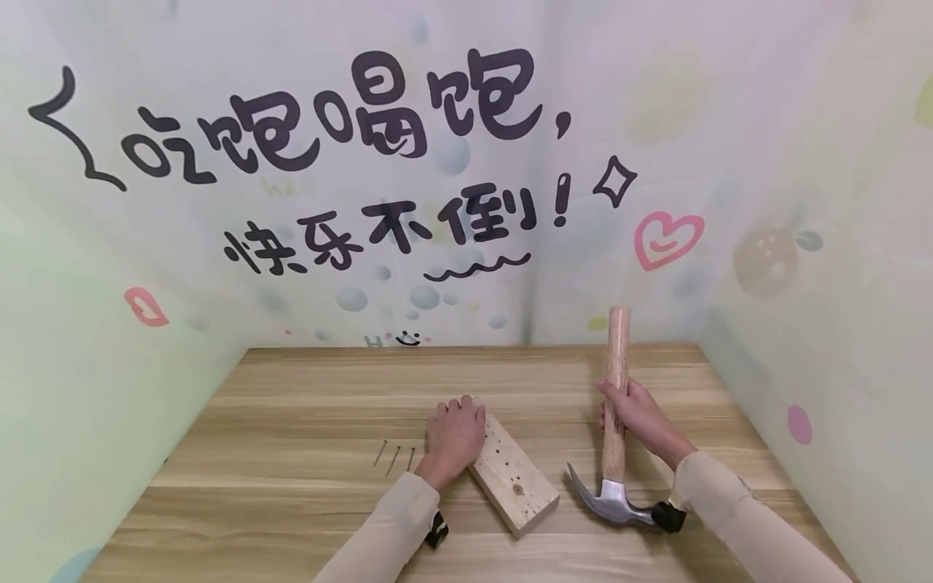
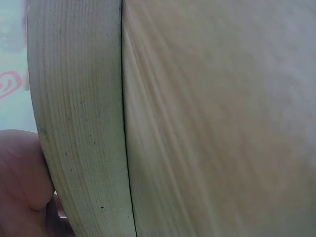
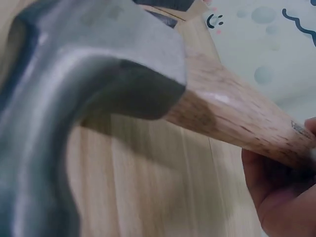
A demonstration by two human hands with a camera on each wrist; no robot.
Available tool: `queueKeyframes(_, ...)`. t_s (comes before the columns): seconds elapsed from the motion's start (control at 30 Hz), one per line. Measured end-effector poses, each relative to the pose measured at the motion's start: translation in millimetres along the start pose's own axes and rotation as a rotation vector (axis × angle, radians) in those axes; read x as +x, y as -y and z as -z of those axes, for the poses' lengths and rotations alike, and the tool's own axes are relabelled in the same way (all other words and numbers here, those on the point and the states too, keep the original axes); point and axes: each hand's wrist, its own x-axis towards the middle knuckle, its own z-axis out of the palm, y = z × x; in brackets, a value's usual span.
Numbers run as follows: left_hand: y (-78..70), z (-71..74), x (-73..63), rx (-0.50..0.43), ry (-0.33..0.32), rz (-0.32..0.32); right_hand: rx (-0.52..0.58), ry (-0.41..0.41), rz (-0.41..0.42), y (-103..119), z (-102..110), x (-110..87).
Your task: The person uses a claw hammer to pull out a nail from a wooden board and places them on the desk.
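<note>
My left hand (image 1: 457, 433) holds the far end of a pale wooden block (image 1: 516, 478), its fingers bent over the top. Small dark holes dot the block's upper face, and it lies at a slant on the table. The left wrist view has the block's grained side (image 2: 79, 98) up close, with part of the hand (image 2: 22, 168) at its edge. My right hand (image 1: 637, 413) grips a claw hammer (image 1: 614, 461) midway along its wooden handle. The handle points away from me, and the steel head (image 3: 128, 54) is at the near end, right of the block.
Three nails (image 1: 394, 461) lie side by side on the wood-grain table (image 1: 291, 518), left of my left hand. A printed fabric backdrop (image 1: 510, 308) with dark lettering encloses the back and both sides. Small black pieces show by both sleeves.
</note>
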Motion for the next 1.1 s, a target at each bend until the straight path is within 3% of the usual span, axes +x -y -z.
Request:
queueKeyframes(0.13, -0.4, 0.9, -0.5, -0.007, 0.003, 0.002, -0.139, -0.045, -0.017, -2, 2, 4.8)
queueKeyframes(0.27, -0.6, 2.1, -0.3, -0.004, -0.003, -0.001, -0.187, -0.048, -0.037, -5, 4, 8.7)
queueKeyframes(0.43, -0.3, 1.0, -0.2, 0.009, 0.000, -0.003, -0.206, -0.027, -0.081, -9, 7, 11.8)
queueKeyframes(0.6, 0.5, -0.6, -0.1, 0.008, 0.006, 0.007, -0.149, 0.028, -0.128, -15, 9, 13.7)
queueKeyframes(0.77, 0.2, -1.3, -0.6, 0.006, 0.001, 0.013, -0.162, 0.041, -0.110, -17, 10, 13.6)
queueKeyframes(1.1, -0.2, -0.4, -1.7, 0.014, -0.003, 0.003, -0.361, -0.019, -0.071, -17, 10, 13.6)
